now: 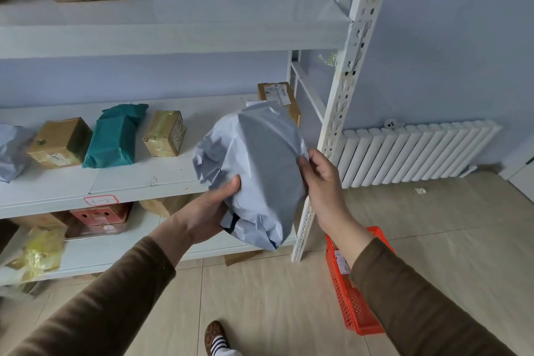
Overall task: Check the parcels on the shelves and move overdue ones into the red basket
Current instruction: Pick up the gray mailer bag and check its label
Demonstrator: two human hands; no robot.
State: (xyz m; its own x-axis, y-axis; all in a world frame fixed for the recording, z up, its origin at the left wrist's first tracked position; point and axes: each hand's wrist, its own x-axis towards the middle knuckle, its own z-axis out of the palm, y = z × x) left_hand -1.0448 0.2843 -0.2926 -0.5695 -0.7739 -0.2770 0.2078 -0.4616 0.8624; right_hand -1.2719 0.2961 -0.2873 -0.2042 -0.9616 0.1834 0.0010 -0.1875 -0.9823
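Cradling the grey poly-bag parcel [254, 165] from beneath, your left hand [208, 211] curls under it in front of the middle shelf [121, 182] while your right hand [320, 179] pinches its edge; turn it to find the label before choosing the red basket [352, 298] on the floor to your right.

- The middle shelf [161, 179] has bare board at its front edge, between the small taped box [165, 133] and the upright post [332, 124]
- Teal parcel [114, 136] and brown box [59, 143] crowd its left part
- Red basket [351, 295] stands on open floor right of the post, its mouth partly covered by the right sleeve [419, 306]
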